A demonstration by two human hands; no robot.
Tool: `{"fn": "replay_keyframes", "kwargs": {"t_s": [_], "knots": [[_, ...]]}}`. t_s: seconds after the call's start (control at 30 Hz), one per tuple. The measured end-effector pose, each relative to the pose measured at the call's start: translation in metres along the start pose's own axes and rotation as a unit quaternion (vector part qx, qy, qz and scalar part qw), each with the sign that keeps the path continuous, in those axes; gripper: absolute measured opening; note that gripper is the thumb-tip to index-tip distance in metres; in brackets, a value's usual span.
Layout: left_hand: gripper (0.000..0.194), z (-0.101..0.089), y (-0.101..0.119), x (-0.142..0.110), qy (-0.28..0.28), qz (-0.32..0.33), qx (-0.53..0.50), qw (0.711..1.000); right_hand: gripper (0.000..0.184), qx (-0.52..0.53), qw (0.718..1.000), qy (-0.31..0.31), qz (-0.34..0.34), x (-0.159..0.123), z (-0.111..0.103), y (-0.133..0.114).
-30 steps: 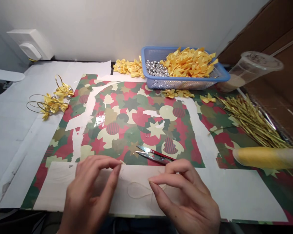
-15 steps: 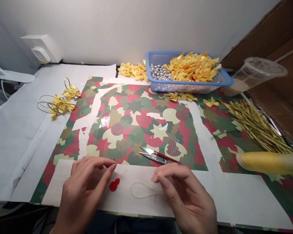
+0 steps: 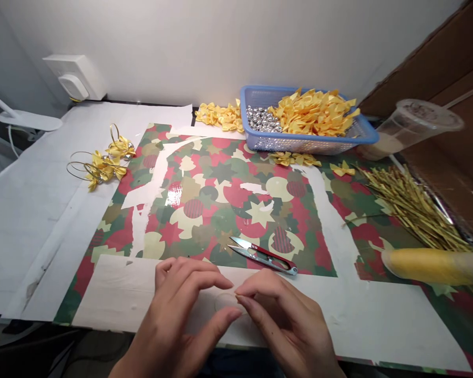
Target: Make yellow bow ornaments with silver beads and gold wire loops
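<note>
My left hand (image 3: 177,310) and my right hand (image 3: 279,320) meet over a white paper sheet (image 3: 339,310) near the front of the table. A thin pale cord loop (image 3: 226,302) lies between them, partly hidden by my fingers. My right thumb and forefinger close on its right end. My left fingertips curve beside the loop, and I cannot tell whether they hold anything. Red-handled thread snips (image 3: 262,255) lie just beyond my hands on patterned wrapping paper (image 3: 220,210). No red pom-pom shows.
A blue plastic basket (image 3: 260,97) holds yellow ribbon bows and silver beads, with more bows beside it. Gold twist ties (image 3: 410,210) lie at right, near a yellow roll (image 3: 433,266) and a plastic cup (image 3: 412,126). Finished bow ornaments (image 3: 102,167) lie at left.
My hands have come together over the cord loop. The red pom-pom seen earlier is out of sight, and the snips now show fully. The view has shifted slightly.
</note>
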State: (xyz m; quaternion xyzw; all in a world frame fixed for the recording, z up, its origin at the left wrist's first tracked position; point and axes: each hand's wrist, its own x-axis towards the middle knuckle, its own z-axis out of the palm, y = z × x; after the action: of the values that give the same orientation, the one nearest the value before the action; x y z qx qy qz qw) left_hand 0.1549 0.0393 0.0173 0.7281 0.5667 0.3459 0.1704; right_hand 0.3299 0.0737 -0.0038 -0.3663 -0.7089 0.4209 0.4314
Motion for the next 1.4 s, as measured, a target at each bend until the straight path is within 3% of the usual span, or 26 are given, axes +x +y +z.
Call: {"fn": "replay_keyframes", "kwargs": {"t_s": [0.5,0.6,0.77,0.93,1.1,1.27,1.4], "knots": [[0.013,0.003,0.001,0.001,-0.018,-0.02,-0.033,0.999,0.015,0.046,0.999,-0.012,-0.028,-0.002,0.002,0.002],[0.016,0.001,0.001,0.0,-0.023,0.02,-0.039,0.999,0.012,0.097,0.995,-0.018,0.021,-0.006,0.004,-0.002],[0.014,-0.002,0.004,0.0,-0.003,0.055,-0.037,0.998,0.025,0.101,0.987,-0.029,0.119,-0.01,0.007,-0.017],[0.015,-0.006,0.003,0.0,0.005,0.047,-0.053,0.997,0.032,0.125,0.979,-0.055,0.15,-0.008,0.002,-0.017],[0.013,-0.013,-0.006,0.002,-0.024,0.086,-0.051,0.995,0.014,0.131,0.979,-0.121,0.103,-0.003,-0.004,-0.011],[0.011,-0.01,-0.004,0.0,-0.009,0.065,-0.066,0.996,0.013,0.017,0.999,-0.036,0.018,0.002,-0.004,-0.018],[0.011,-0.005,0.0,-0.004,0.027,0.042,-0.058,0.997,0.017,-0.026,0.999,0.017,0.009,0.001,-0.002,-0.022]]}}
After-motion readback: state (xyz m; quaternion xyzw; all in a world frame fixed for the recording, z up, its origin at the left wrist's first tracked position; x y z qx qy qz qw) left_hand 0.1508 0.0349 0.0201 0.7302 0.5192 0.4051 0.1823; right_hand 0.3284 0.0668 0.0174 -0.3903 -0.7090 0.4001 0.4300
